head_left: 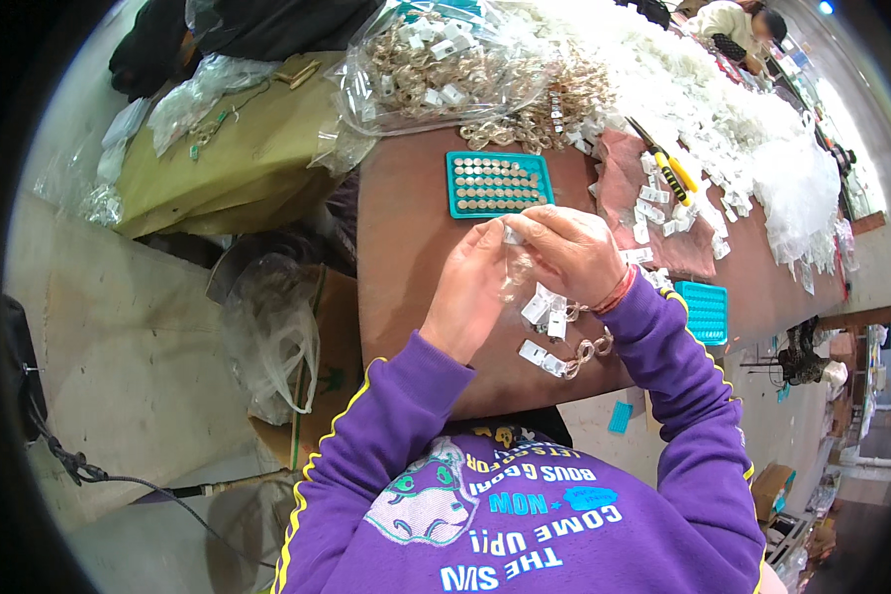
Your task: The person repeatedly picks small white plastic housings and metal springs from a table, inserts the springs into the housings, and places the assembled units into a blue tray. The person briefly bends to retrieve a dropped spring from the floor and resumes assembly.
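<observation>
Both hands meet over the table, just in front of a teal tray [451, 198] with rows of round silver button cells [495, 182]. My left hand [468, 287] and my right hand [572, 255] pinch a small white battery box [512, 236] between their fingertips. A coil of thin, pale wire [516, 272] hangs under it, partly hidden by the fingers. Below my right hand, near the table's edge, lie several white battery boxes [543, 358] with coiled wires [590, 353].
A clear bag [366, 84] of coiled wire lights stands at the back. White battery boxes [703, 99] are heaped at the back right. Yellow-and-black pliers [671, 178] rest on a pink cloth [624, 163]. Another teal tray [703, 312] sits right. A person [738, 25] is at far right.
</observation>
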Demonstrator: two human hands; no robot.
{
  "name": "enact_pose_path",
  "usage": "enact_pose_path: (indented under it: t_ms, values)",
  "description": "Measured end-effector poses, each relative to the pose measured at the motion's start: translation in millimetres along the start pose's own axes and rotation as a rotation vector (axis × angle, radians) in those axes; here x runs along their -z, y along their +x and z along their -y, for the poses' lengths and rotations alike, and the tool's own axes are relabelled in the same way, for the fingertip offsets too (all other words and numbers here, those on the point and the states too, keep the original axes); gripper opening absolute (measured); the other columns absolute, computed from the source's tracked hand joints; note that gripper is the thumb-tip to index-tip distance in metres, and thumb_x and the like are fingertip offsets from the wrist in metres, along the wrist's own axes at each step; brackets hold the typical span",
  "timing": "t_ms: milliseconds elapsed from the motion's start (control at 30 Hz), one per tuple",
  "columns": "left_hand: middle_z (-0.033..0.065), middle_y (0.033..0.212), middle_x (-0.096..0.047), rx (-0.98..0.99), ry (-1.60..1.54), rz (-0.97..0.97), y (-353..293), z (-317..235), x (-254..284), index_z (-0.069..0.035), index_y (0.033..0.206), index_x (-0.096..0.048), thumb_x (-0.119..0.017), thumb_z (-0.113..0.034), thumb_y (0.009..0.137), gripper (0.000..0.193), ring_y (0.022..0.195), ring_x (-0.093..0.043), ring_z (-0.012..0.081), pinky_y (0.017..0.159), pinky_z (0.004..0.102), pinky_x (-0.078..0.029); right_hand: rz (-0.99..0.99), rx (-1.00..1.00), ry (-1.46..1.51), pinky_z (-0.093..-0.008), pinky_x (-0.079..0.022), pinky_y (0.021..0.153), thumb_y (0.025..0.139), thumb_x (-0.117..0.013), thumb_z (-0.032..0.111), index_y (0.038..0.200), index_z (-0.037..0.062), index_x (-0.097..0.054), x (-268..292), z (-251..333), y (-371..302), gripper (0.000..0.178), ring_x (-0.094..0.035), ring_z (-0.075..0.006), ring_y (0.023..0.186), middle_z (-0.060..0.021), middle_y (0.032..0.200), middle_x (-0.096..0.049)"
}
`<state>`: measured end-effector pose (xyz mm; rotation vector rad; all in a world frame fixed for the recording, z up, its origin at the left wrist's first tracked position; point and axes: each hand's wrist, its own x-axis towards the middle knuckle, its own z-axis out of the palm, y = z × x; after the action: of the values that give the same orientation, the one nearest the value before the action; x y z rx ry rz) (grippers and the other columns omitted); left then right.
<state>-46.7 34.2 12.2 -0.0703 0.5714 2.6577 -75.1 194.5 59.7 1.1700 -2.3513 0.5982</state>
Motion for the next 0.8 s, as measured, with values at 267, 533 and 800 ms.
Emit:
enact_pose_path:
  t_ms: [267, 533, 800]
  values:
    - [0.0055, 0.107, -0.064, -0.033, 0.121, 0.048, -0.4, 0.9, 1.2, -0.004, 0.111, -0.058, -0.055, -0.017, 0.098, 0.018, 0.097, -0.062, 0.0123, 0.086, 0.0296, -0.051, -0.068, 0.0, 0.002, -0.0339, -0.054, 0.064, 0.071, -0.073, 0.013, 0.1, 0.0039, -0.066, 4.9, 0.9, -9.8, 0.031, -0.066, -0.0254, 0.072, -0.0079, 0.087, -0.064]
    - [0.0072, 0.104, -0.065, -0.053, 0.087, 0.009, 2.6, 3.9, 2.9, -0.003, 0.111, -0.057, -0.061, -0.014, 0.094, 0.02, 0.092, -0.065, 0.0174, 0.087, 0.0339, -0.054, -0.047, -0.22, 0.264, -0.0332, -0.055, 0.067, 0.075, -0.073, 0.006, 0.107, 0.0058, -0.067, 7.3, 2.4, -13.1, 0.033, -0.067, -0.0259, 0.077, -0.0103, 0.092, -0.067]
    - [0.0093, 0.104, -0.065, -0.219, 0.209, -0.156, 6.7, -0.6, 7.5, -0.002, 0.112, -0.059, -0.06, -0.01, 0.095, 0.019, 0.094, -0.066, 0.0198, 0.087, 0.0344, -0.056, 0.2, -0.204, -0.041, -0.0339, -0.054, 0.065, 0.076, -0.066, 0.008, 0.092, 0.0102, -0.069, 12.5, -33.7, -27.0, 0.017, -0.066, -0.0257, 0.077, -0.0071, 0.087, -0.065]
